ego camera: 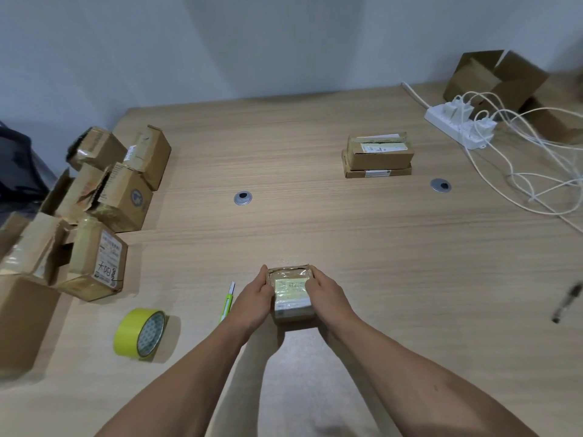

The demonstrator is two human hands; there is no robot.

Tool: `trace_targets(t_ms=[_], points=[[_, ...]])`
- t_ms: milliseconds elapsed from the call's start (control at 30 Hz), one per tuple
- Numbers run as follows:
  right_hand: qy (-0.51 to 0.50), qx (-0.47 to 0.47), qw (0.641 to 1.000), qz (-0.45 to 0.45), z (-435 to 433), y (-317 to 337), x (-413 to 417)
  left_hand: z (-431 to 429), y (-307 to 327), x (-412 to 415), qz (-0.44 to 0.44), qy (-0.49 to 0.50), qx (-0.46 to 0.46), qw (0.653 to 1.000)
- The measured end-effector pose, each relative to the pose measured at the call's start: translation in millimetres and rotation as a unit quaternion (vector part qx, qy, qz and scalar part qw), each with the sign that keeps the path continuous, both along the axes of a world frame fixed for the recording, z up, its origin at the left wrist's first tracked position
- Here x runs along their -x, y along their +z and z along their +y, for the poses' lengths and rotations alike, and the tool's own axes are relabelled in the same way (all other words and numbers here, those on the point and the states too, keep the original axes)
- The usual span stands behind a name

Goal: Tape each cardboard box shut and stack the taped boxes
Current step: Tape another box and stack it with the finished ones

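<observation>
Both hands clasp the small box [291, 298] at the near centre, left hand [252, 299] and right hand [329, 294] curling fingers over its top edges, probably to press the flaps flat for taping. Tape [142, 332] and cutter [227, 301] lie just left, within reach. The stack [377, 156] waits far right, and the untaped pile [104, 200] sits left.

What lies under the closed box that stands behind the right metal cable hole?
A flatter cardboard box lies under the closed box, with a white label on its front side. Its top face is covered, so whether it is taped cannot be seen.
</observation>
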State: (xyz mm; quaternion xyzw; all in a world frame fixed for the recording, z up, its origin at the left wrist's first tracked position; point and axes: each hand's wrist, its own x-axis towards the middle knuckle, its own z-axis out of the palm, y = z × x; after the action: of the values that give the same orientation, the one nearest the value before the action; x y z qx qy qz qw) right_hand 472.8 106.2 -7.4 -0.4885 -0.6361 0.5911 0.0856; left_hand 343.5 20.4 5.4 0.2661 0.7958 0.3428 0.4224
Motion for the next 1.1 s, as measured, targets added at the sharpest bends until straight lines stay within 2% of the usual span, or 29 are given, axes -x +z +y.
trace_targets(t_ms=[100,367,533,667,833,933,1100], points=[[0.004,0.016,1.000,0.015,-2.2,2.0,-5.0,-1.6,4.4,-2.4,0.012,-0.005,0.014,1.000],[-0.004,0.091,0.995,0.047,-7.0,-16.0,-10.8,-8.8,9.1,-4.0,-0.028,-0.009,0.012,0.999],[-0.032,0.074,0.996,0.028,-11.4,-14.8,-3.4,-14.8,3.2,-6.0,-0.033,-0.002,-0.014,0.999],[-0.040,0.040,0.998,-0.006,-12.8,-4.4,-1.5,-12.8,4.8,-18.4,-0.020,0.079,-0.039,0.996],[-0.053,0.000,0.997,-0.049,-3.0,0.4,4.8,-6.4,8.1,-21.1,0.054,0.086,-0.046,0.994],[-0.052,-0.004,0.996,-0.074,1.7,2.3,12.6,-0.8,6.6,-17.8,0.114,0.092,-0.001,0.989],[-0.067,0.003,0.993,-0.095,6.8,5.5,24.2,17.2,7.2,-10.0,0.161,0.096,0.053,0.981]])
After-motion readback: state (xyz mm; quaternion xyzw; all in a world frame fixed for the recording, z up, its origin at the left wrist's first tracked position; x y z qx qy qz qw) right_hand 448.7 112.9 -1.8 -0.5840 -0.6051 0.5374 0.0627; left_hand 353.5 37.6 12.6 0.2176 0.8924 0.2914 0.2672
